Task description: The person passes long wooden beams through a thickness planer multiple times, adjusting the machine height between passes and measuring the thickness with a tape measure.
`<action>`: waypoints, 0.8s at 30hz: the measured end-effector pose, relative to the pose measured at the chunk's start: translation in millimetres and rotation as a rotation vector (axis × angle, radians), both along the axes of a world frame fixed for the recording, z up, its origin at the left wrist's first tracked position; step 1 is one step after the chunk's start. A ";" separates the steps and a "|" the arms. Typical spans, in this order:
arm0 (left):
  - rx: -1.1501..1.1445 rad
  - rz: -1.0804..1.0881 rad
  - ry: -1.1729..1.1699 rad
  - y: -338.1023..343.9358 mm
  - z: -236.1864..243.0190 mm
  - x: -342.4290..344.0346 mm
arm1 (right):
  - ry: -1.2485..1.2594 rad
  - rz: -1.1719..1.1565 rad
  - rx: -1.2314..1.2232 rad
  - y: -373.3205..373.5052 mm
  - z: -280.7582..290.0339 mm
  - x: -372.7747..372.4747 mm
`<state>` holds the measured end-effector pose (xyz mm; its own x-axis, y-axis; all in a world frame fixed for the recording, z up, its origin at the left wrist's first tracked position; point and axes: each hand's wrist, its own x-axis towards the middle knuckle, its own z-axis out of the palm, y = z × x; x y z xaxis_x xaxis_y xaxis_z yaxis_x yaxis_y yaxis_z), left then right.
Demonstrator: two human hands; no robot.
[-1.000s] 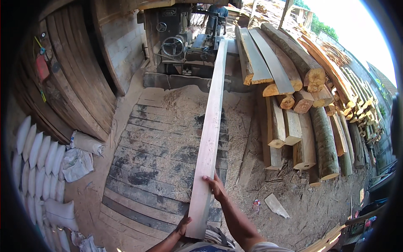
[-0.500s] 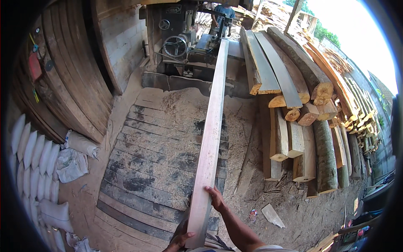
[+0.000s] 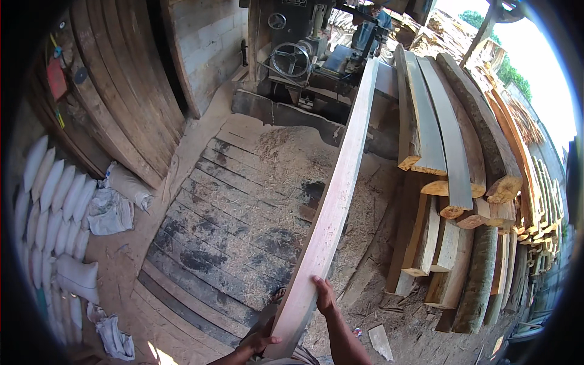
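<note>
A long, pale sawn timber beam [image 3: 331, 225] runs from near my body up to the bed of a dark sawing machine [image 3: 304, 64] with a spoked handwheel. My left hand [image 3: 260, 340] grips the beam's near end along its left edge, its fingers partly hidden underneath. Farther up, my right hand [image 3: 324, 294] is closed on the right edge, thumb on the top face. The beam's far end rests at the machine table [image 3: 340, 59], where another person [image 3: 368, 36] stands partly hidden behind the machine.
Sawdust [image 3: 286, 152] covers the plank floor [image 3: 201, 243]. Stacked timbers and logs [image 3: 453, 152] stand to the right, with a loose wood offcut [image 3: 381, 342] on the ground. Filled white sacks [image 3: 55, 188] line the left, beside tall leaning boards [image 3: 115, 91].
The view has swung to the left, so the machine, beam and stack appear farther right. Both hands keep hold of the beam, which now slants more across the view.
</note>
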<state>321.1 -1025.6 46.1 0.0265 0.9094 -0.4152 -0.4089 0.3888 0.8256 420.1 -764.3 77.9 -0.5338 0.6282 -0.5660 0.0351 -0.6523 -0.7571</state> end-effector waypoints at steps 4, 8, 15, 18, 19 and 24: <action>-0.029 0.103 -0.096 59.8 25.3 -13.8 | -0.032 -0.014 0.027 50.7 16.5 -21.3; 0.044 0.122 -0.029 125.2 42.1 -37.7 | -0.001 -0.042 -0.009 107.2 -8.1 -35.2; 0.056 0.000 -0.006 229.7 38.0 -81.3 | 0.033 -0.002 -0.040 215.2 -21.5 -61.2; 0.016 0.020 0.030 275.9 31.4 -95.7 | 0.047 0.005 -0.026 271.0 -46.2 -71.2; 0.011 0.037 0.027 295.4 28.0 -100.3 | 0.039 0.008 -0.035 292.8 -44.4 -79.2; 0.019 0.111 -0.013 399.7 30.9 -123.7 | 0.136 -0.019 -0.033 393.9 -37.4 -110.4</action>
<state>197.4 -625.9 77.0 -0.0695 0.9148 -0.3978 -0.4588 0.3248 0.8271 309.7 -370.4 40.5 -0.5953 0.6213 -0.5095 -0.0793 -0.6764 -0.7323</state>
